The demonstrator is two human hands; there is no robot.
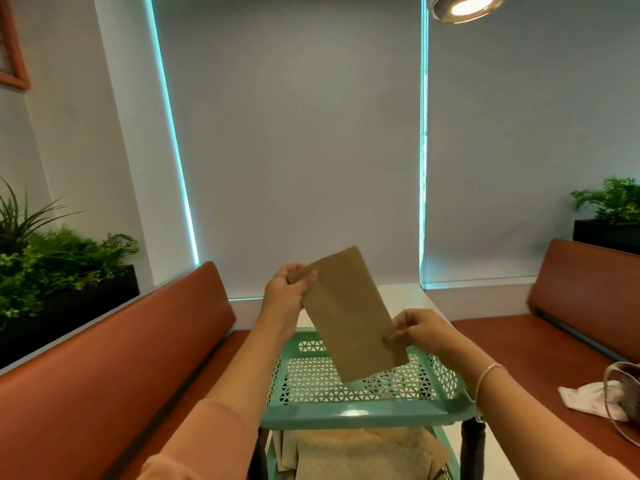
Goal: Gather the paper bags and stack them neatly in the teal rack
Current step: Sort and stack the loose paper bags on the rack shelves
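Observation:
A flat brown paper bag [349, 315] is held up, tilted, above the top shelf of the teal rack [349, 415]. My left hand [285, 294] pinches the bag's upper left corner. My right hand [420, 329] pinches its lower right edge. The rack's top shelf is perforated and only the bag's lower end hangs over it. On the shelf below lie more brown paper bags [367, 455], loosely piled and partly hidden by the top shelf's front rim.
The rack stands on a white table [498, 455] between two orange-brown benches [114, 358], [554, 348]. A bag and white cloth [595, 396] lie on the right bench. Planters with greenery [59, 258] sit behind both benches. Window blinds fill the background.

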